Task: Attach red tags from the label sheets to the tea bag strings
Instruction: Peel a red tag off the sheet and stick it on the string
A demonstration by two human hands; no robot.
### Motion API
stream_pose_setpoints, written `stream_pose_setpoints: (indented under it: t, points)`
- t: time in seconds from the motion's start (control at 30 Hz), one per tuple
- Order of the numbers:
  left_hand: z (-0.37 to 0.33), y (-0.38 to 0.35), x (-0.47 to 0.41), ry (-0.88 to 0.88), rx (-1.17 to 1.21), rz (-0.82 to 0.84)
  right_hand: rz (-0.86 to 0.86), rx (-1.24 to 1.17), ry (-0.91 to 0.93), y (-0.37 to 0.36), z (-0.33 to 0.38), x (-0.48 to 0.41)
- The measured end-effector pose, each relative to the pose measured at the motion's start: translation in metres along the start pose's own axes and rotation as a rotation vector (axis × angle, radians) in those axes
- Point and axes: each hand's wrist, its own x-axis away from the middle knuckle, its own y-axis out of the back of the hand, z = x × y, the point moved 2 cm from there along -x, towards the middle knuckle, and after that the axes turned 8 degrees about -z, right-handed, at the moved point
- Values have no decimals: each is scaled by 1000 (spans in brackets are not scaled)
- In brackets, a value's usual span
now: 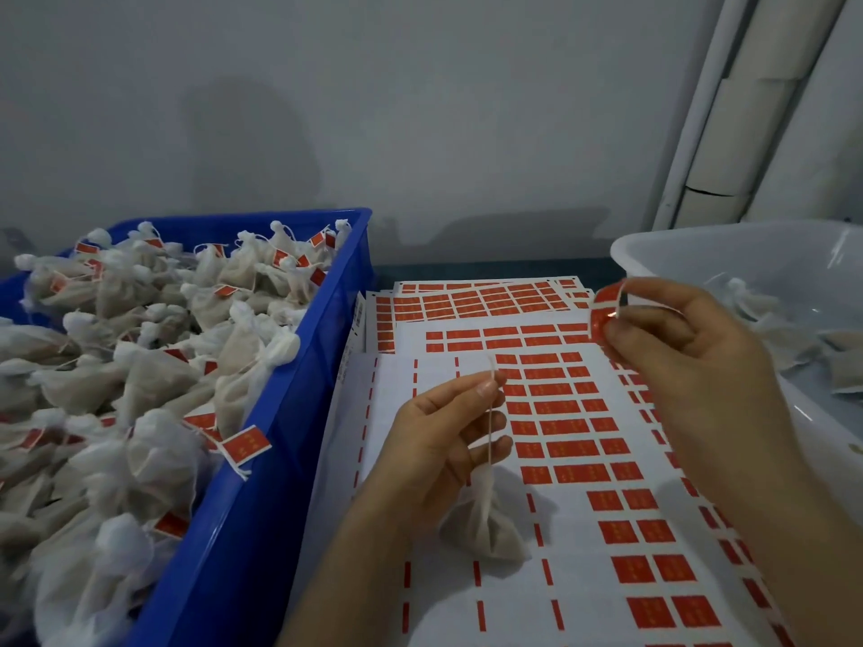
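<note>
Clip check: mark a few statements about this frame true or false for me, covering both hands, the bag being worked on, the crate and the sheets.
1. The left hand pinches the string with the tea bag at its lower end. True.
2. The right hand is empty. False: it pinches a peeled red tag.
3. The held string already carries a tag. False: it is bare, and the tag is apart from it.
4. The blue crate holds tagged bags. True.
5. The top label sheet is full. False: its left columns are peeled off.
</note>
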Motion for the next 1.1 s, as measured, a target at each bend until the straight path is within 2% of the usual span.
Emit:
stream_pose_setpoints:
  t: [0.17, 0.33, 0.4, 1.1]
  points:
    - [3, 0, -1, 7, 8, -34, 59, -125, -77, -24, -19, 9]
    - [6, -3, -1, -15, -10, -64, 249, -133, -57, -30, -26, 27]
    - [7, -3, 0, -34, -15, -65, 275, -140, -46, -32, -28, 29]
    - [8, -6, 4, -48, -57, -42, 204, -192, -91, -41, -31, 37]
